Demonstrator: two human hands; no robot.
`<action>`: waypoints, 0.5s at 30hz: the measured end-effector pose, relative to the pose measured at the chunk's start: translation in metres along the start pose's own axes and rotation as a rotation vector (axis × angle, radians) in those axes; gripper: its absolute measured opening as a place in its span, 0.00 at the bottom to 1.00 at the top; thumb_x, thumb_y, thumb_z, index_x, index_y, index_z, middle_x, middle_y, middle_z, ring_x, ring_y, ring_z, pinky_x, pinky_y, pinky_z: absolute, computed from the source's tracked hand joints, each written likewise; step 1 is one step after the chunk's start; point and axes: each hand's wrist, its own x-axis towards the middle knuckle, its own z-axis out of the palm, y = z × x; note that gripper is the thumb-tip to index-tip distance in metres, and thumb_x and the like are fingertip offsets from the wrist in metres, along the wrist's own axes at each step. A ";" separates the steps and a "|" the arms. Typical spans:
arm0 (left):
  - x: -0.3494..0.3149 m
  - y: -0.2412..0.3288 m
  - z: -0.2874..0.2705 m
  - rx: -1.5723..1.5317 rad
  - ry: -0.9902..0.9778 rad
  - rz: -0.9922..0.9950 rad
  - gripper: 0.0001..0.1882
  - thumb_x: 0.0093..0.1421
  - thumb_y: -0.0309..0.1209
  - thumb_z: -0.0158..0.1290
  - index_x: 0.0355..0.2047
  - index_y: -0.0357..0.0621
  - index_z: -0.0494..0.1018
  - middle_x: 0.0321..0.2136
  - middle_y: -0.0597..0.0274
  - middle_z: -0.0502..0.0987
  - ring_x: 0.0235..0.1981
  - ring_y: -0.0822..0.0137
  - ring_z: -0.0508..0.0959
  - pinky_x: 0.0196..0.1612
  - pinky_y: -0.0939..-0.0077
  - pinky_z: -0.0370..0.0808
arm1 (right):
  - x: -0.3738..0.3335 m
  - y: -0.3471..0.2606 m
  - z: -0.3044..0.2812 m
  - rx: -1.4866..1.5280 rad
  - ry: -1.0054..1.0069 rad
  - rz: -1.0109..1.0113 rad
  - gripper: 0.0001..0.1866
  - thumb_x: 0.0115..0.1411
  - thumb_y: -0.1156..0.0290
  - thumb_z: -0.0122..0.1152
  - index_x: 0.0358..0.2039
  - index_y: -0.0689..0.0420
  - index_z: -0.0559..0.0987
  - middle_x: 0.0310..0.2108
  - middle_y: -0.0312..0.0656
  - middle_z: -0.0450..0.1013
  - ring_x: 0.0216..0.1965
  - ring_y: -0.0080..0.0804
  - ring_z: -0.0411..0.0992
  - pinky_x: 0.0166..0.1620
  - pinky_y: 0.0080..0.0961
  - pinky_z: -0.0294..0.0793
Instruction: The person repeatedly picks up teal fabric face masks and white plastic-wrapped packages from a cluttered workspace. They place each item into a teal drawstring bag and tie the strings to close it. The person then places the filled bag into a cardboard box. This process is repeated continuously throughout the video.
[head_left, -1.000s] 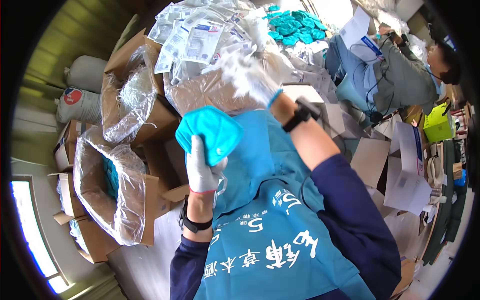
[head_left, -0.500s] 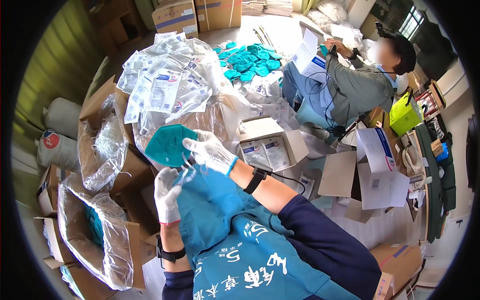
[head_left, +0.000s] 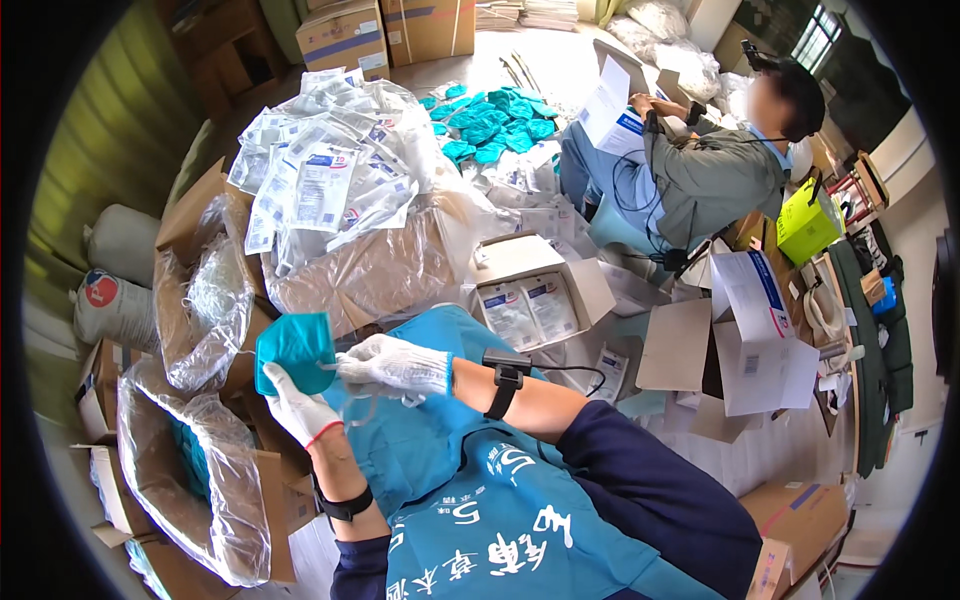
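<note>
A teal folded face mask (head_left: 298, 350) is held up in front of my apron, left of centre. My left hand (head_left: 298, 402), in a white knit glove, grips its lower edge with the thumb across the front. White straps trail from the mask's right side. Closed around those straps is my right hand (head_left: 392, 368), gloved the same way, with the fingers bunched together. Just beyond my hands rises a heap of clear-and-white sealed packets (head_left: 325, 185) on a plastic-lined carton. Past it lies a pile of loose teal masks (head_left: 500, 122).
An open carton of packets (head_left: 530, 308) stands ahead of me, right of centre. Plastic-lined boxes (head_left: 205, 470) sit at my left, one with teal masks inside. Another person (head_left: 715, 165) sits at the far right with a white box (head_left: 610, 120). An open white carton (head_left: 755, 335) is nearer.
The mask has come down and left, turning in my hands. My left hand has taken hold of its lower edge; my right hand has moved from the mask's edge down to the straps.
</note>
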 end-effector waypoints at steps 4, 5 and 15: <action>0.044 -0.047 -0.021 -0.206 0.119 -0.192 0.22 0.68 0.52 0.50 0.45 0.45 0.75 0.34 0.65 0.78 0.32 0.68 0.78 0.36 0.72 0.78 | 0.010 0.021 0.017 0.343 -0.201 0.024 0.20 0.68 0.51 0.55 0.26 0.52 0.75 0.14 0.25 0.59 0.11 0.16 0.53 0.14 0.20 0.52; 0.037 -0.038 -0.007 -0.135 0.185 -0.219 0.22 0.67 0.52 0.52 0.42 0.44 0.76 0.33 0.65 0.78 0.30 0.68 0.78 0.34 0.72 0.78 | 0.005 0.015 0.024 0.523 -0.182 0.063 0.17 0.69 0.55 0.54 0.29 0.54 0.75 0.13 0.23 0.55 0.10 0.15 0.51 0.12 0.18 0.50; -0.025 -0.062 0.035 0.138 -0.175 0.048 0.06 0.63 0.24 0.57 0.29 0.46 0.73 0.26 0.75 0.72 0.26 0.83 0.70 0.28 0.85 0.68 | 0.088 0.038 -0.021 1.264 0.560 -0.095 0.08 0.66 0.69 0.49 0.32 0.56 0.74 0.15 0.31 0.62 0.13 0.24 0.62 0.15 0.24 0.60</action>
